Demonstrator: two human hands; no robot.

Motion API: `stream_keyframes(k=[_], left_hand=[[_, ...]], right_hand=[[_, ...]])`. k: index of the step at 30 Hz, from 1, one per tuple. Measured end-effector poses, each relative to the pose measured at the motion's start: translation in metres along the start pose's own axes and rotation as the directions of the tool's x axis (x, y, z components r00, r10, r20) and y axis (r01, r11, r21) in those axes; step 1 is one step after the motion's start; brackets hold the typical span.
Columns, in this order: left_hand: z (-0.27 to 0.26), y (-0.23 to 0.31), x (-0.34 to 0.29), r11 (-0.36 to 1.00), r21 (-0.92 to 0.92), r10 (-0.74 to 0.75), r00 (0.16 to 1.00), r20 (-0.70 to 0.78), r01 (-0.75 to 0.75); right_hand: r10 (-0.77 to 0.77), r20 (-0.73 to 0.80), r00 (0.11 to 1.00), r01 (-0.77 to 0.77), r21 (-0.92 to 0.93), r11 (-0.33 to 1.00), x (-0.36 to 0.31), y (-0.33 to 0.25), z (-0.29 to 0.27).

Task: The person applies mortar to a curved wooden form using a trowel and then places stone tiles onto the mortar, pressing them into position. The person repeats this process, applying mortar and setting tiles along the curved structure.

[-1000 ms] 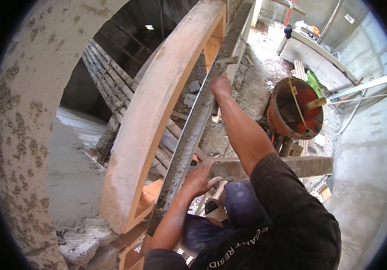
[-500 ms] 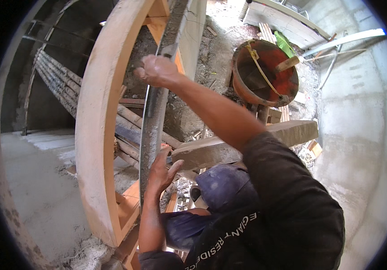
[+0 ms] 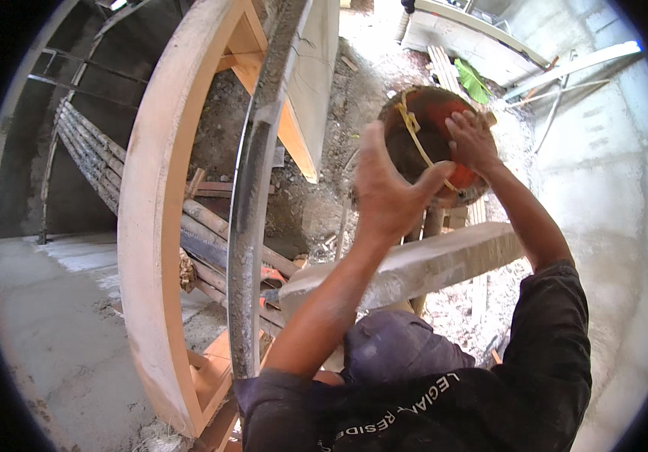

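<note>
The bucket sits at two o'clock. Left hand: spread wide, nearby. Right hand: beside the stick, grip unclear. An uneven pull could tip the bucket.

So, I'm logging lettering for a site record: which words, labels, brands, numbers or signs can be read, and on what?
White lettering on the dark shirt: printed words, not copied out here.
No other text that I can make out, including on the bucket, curved wooden frame or pale grey beam.
</note>
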State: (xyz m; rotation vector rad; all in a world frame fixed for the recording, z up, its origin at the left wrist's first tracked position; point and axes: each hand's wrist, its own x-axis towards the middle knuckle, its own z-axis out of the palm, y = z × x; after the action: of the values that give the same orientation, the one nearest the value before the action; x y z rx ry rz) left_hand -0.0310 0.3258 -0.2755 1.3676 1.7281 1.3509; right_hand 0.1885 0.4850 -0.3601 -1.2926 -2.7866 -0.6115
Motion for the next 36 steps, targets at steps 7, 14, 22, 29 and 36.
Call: stream_keyframes(k=[7, 14, 22, 29, 36], left_hand=[[0.039, -0.084, 0.002, 0.957, 0.021, -0.29, 0.956, 0.038, 0.29], [0.032, -0.129, -0.021, 0.687, -0.477, -0.341, 0.822, 0.455, 0.549], [0.032, -0.111, -0.026, 0.692, -0.468, -0.295, 0.808, 0.51, 0.549], [0.033, -0.123, -0.04, 0.664, -0.459, -0.342, 0.786, 0.516, 0.59], [0.036, -0.117, -0.04, 0.789, -0.442, -0.229, 0.872, 0.433, 0.427]], right_hand=[[-0.155, 0.418, 0.895, 0.224, -0.121, 0.967, 0.018, 0.004, 0.028], [-0.023, 0.649, 0.76, 0.013, 0.021, 1.0, 0.014, 0.005, -0.035], [0.012, 0.465, 0.885, 0.034, -0.09, 0.995, 0.01, 0.027, -0.003], [-0.168, 0.678, 0.716, 0.226, 0.003, 0.974, -0.019, 0.001, -0.043], [0.014, 0.53, 0.848, 0.031, -0.075, 0.997, -0.025, 0.025, -0.044]])
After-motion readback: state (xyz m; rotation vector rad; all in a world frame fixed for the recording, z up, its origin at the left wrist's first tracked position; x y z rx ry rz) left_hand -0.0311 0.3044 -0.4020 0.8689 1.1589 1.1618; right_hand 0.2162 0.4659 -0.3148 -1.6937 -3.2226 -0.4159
